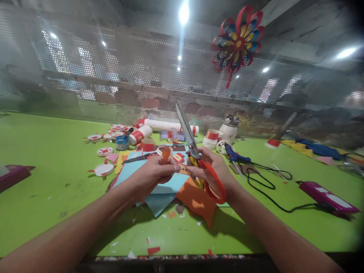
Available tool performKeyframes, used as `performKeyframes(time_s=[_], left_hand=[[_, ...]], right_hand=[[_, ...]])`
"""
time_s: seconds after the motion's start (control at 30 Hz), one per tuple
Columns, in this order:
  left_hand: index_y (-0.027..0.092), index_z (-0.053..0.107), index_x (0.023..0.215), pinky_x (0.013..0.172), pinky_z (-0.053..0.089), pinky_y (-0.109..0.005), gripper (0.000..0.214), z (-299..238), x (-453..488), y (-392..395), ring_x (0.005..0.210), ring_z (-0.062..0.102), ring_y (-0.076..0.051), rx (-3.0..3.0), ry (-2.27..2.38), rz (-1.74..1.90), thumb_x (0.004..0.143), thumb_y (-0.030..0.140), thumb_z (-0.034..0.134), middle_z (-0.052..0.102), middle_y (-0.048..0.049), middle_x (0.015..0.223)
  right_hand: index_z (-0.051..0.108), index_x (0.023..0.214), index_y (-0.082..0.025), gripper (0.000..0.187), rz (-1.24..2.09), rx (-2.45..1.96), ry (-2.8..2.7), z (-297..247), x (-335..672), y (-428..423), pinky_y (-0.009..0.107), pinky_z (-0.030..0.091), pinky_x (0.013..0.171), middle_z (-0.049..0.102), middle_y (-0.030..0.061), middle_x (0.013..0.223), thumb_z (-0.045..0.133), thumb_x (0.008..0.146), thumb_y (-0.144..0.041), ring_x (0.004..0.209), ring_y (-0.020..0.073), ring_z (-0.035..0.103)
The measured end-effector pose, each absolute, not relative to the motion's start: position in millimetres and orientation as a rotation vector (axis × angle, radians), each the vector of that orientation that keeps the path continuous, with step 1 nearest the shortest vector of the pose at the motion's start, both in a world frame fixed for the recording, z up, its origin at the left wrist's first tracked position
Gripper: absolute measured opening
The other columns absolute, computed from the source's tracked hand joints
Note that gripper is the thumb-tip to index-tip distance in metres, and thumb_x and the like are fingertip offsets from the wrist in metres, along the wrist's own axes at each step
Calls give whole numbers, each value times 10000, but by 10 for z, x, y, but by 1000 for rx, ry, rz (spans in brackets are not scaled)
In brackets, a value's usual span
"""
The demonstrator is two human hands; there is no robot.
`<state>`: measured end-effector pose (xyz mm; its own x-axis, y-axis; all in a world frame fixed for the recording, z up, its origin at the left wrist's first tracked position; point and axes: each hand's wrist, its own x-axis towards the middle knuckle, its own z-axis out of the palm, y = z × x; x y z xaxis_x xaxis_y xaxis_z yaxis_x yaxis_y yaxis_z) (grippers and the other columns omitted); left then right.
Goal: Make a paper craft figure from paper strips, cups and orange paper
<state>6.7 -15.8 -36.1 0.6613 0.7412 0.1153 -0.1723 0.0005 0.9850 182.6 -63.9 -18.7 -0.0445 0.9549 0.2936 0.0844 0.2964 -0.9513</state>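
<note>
Head view: left hand [155,172] fingers pinch an orange paper strip [166,154]; right hand [218,170] fingers grip scissors [189,136] just beside, blades up. Beneath them, a scrap-littered green desk [57,182]; beyond, a perforated wall [113,76] and a hanging paper flower [238,41].

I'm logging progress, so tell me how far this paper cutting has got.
Done, it seems: several red-and-white paper discs lie at the left of the green table. In hand: the left hand pinches an orange strip, the right hand holds the scissors, blades up. Left, probably: the blue sheets and orange sheet under the hands look largely uncut.
</note>
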Motion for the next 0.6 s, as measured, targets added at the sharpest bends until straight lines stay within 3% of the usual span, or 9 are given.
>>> performKeyframes(time_s=[0.13, 0.27, 0.33, 0.43, 0.6], left_hand=[[148, 515, 677, 459, 133, -234, 234, -324, 66, -139, 477, 204, -59, 1367, 583, 918, 765, 314, 654, 308, 68, 539], [152, 477, 661, 451, 144, -219, 268, -254, 40, -106, 478, 189, -56, 1263, 608, 1128, 766, 322, 656, 284, 76, 541], [157, 453, 646, 449, 158, -217, 281, -225, 25, -98, 477, 191, -57, 1231, 599, 1197, 768, 312, 654, 285, 76, 537], [162, 438, 639, 444, 161, -220, 278, -196, 14, -98, 475, 193, -56, 1191, 586, 1269, 770, 282, 651, 285, 74, 529], [156, 469, 657, 441, 141, -224, 235, -174, 5, -92, 477, 184, -54, 1120, 543, 1354, 765, 250, 655, 275, 72, 537]], right_hand=[[537, 991, -182, 381, 862, -1118, -1379, -180, 1839, -660, 267, 450, 573, 575, -37, 654, 719, 695, -340, 580, 124, 545], [490, 1013, -203, 270, 957, -1094, -1363, -214, 1863, -730, 272, 456, 605, 568, -15, 715, 599, 813, -348, 652, 144, 559], [485, 937, -205, 183, 1022, -1039, -1390, -240, 1862, -775, 280, 462, 657, 552, -6, 748, 539, 860, -362, 686, 139, 545], [463, 843, -197, 277, 1010, -1049, -1544, -260, 1841, -846, 290, 455, 669, 524, 6, 759, 423, 915, -461, 671, 132, 512], [461, 954, -194, 381, 777, -1205, -1818, -268, 1797, -925, 269, 378, 558, 478, -10, 696, 400, 892, -564, 596, 127, 441]])
